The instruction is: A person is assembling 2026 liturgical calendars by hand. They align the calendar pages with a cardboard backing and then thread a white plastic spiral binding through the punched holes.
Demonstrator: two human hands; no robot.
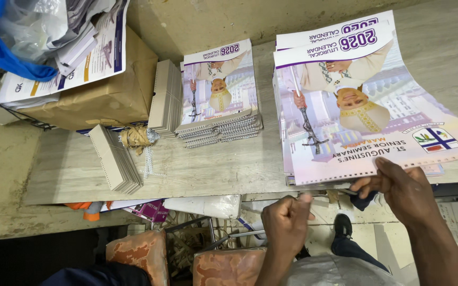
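A stack of large printed calendars [367, 106] with punched holes along the near edge lies at the right of the wooden table [213, 169]. My right hand [398, 188] rests at that near edge, fingers closed on the top sheet's border and a thin dark strip. Below the table edge, my left hand [287, 220] has its fingers pinched together; what it holds is too small to tell. A smaller stack of spiral-bound calendars [221, 98] lies mid-table.
Piles of grey cardboard backing sheets stand upright [165, 98] and lie fanned [115, 159] at the left. A brown paper-wrapped parcel [107, 90] carries loose printed sheets and blue cloth. Orange-patterned chair cushions [223, 265] and clutter sit under the table.
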